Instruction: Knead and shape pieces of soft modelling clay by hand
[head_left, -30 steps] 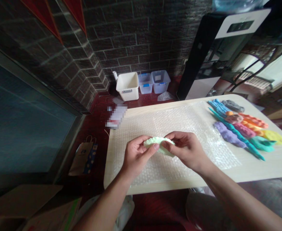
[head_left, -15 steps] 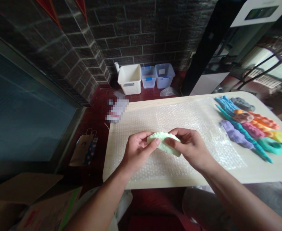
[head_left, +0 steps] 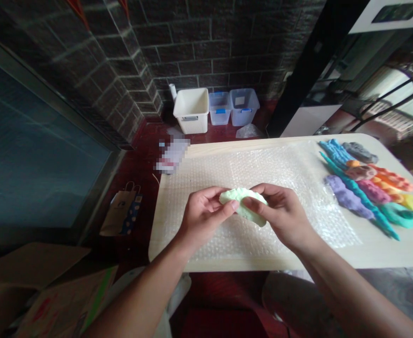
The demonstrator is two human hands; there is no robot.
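Observation:
A flattened, pale green piece of modelling clay [head_left: 247, 209] with a bumpy upper edge is held between both hands above the table. My left hand [head_left: 206, 213] grips its left end, thumb pressed on the near face. My right hand [head_left: 280, 211] pinches the right part, its thumb also on the near face and close to the other thumb. The fingers behind the clay are partly hidden. Beneath the hands lies a sheet of bubble wrap [head_left: 206, 178] on the pale wooden table [head_left: 371, 253].
Several coloured clay pieces lie at the table's right, among them a purple lump [head_left: 347, 197] and a long teal roll [head_left: 361, 199]. Beyond the table stand a white bin [head_left: 192, 110] and two clear boxes. Paper bags [head_left: 120, 211] and a cardboard box [head_left: 65, 300] are at left.
The camera view has shifted a little, so the room's things sit elsewhere in the picture. Both hands keep hold of the green clay, its near flap tilted slightly differently.

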